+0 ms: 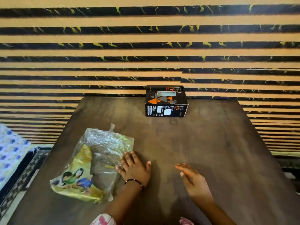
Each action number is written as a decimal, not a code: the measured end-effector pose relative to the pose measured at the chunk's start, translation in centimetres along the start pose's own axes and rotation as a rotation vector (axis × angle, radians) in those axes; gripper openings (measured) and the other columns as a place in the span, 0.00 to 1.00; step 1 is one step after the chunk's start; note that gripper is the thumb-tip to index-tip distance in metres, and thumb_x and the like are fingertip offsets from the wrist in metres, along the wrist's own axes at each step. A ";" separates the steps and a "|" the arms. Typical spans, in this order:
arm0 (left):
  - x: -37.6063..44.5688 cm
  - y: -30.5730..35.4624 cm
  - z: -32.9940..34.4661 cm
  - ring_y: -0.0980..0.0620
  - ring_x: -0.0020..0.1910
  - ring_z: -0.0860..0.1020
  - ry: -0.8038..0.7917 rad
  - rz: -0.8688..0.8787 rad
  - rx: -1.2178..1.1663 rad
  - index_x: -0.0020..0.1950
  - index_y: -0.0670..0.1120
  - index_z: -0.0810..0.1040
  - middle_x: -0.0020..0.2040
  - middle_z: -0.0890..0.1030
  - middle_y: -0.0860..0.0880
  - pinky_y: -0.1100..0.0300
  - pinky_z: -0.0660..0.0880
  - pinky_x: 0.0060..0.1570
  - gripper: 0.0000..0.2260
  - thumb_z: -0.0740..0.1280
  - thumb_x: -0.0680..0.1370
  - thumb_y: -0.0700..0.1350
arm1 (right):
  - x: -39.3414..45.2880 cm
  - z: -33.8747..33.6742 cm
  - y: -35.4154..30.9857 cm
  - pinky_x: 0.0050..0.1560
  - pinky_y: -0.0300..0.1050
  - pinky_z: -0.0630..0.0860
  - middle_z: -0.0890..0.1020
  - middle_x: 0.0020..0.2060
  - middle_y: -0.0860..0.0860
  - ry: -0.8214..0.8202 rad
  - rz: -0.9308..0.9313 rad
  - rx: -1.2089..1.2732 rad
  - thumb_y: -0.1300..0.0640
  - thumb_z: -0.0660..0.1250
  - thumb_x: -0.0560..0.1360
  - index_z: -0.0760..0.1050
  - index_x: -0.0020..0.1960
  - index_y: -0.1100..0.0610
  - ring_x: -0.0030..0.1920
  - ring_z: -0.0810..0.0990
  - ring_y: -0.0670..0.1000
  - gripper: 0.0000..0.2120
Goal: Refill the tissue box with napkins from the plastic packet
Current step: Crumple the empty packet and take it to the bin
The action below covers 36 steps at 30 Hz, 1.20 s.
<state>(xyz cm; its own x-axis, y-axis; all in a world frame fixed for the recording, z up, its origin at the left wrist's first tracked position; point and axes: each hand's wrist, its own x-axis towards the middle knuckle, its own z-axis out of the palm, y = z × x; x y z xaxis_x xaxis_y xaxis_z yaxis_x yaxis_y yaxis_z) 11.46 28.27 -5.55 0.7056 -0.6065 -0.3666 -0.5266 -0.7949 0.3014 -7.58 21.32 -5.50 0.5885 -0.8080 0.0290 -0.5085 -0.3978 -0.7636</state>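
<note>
A black tissue box point(166, 101) with orange triangles stands at the far edge of the dark wooden table point(211, 143), its top slot facing up. A crumpled clear and yellow plastic packet point(95, 161) lies flat at the near left of the table. My left hand point(134, 168) rests palm down with its fingertips on the packet's right edge, fingers spread, gripping nothing. My right hand point(191, 177) hovers just above the bare tabletop to the right, fingers extended and empty. No napkins are clearly visible inside the packet.
A wall of orange and black stripes point(146, 46) rises right behind the table. A blue-flowered cloth point(9, 150) and a dark patterned edge lie left of the table.
</note>
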 end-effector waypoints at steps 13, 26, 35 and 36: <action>-0.4 1.6 -4.4 0.41 0.75 0.52 0.219 0.249 -0.273 0.74 0.42 0.52 0.76 0.54 0.40 0.45 0.52 0.73 0.33 0.56 0.77 0.60 | -1.5 -0.6 0.3 0.50 0.18 0.63 0.80 0.58 0.46 -0.048 0.186 0.023 0.59 0.63 0.76 0.76 0.60 0.51 0.57 0.72 0.34 0.14; -1.8 -1.4 -1.8 0.40 0.60 0.73 -0.084 0.052 -0.093 0.58 0.44 0.75 0.60 0.75 0.40 0.52 0.71 0.59 0.22 0.60 0.74 0.59 | -0.5 0.2 -1.7 0.52 0.28 0.70 0.80 0.57 0.52 -0.213 0.240 0.040 0.56 0.68 0.73 0.71 0.64 0.59 0.53 0.78 0.42 0.21; -2.3 -3.0 -1.9 0.39 0.56 0.74 -0.026 0.103 -0.125 0.57 0.45 0.73 0.55 0.76 0.40 0.51 0.73 0.55 0.22 0.64 0.71 0.59 | -0.5 -2.5 -0.6 0.38 0.37 0.76 0.80 0.42 0.51 -0.041 0.456 -0.043 0.57 0.69 0.68 0.74 0.54 0.54 0.42 0.82 0.52 0.15; -2.5 -3.0 -1.7 0.40 0.57 0.74 -0.042 0.108 -0.130 0.59 0.45 0.72 0.56 0.76 0.40 0.52 0.72 0.55 0.21 0.64 0.72 0.57 | -0.5 -2.7 -0.6 0.34 0.38 0.79 0.80 0.40 0.52 -0.051 0.504 0.008 0.61 0.69 0.69 0.76 0.53 0.56 0.36 0.82 0.50 0.13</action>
<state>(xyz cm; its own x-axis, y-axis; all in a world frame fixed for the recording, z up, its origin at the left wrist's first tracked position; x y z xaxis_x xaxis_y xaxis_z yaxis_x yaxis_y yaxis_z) 12.07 32.23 -4.00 0.6262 -0.6909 -0.3612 -0.5306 -0.7172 0.4518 -9.23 20.80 -3.34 0.3017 -0.8761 -0.3760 -0.7325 0.0394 -0.6796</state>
